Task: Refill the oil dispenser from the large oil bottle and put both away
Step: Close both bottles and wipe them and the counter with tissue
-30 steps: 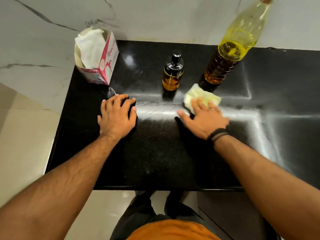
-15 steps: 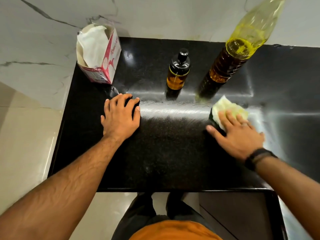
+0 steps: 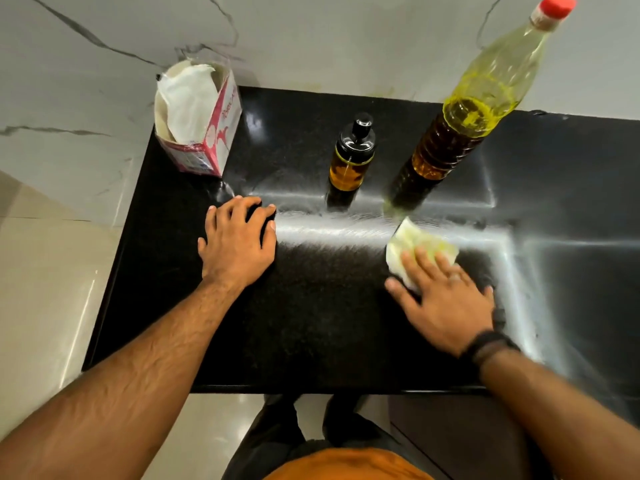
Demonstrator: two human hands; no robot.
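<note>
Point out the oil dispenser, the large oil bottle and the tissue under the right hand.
oil dispenser [image 3: 347, 168]: head view, on its amber glass body.
large oil bottle [image 3: 485, 98]: head view, on its clear yellow upper body.
tissue [image 3: 408, 240]: head view, on the crumpled part ahead of the fingers.

You stand at a black speckled counter [image 3: 311, 323] set against a white marble wall [image 3: 329, 39] with dark veins. Glossy beige floor tiles [image 3: 41, 289] lie left. Bright light streaks glare across the counter's surface.
</note>
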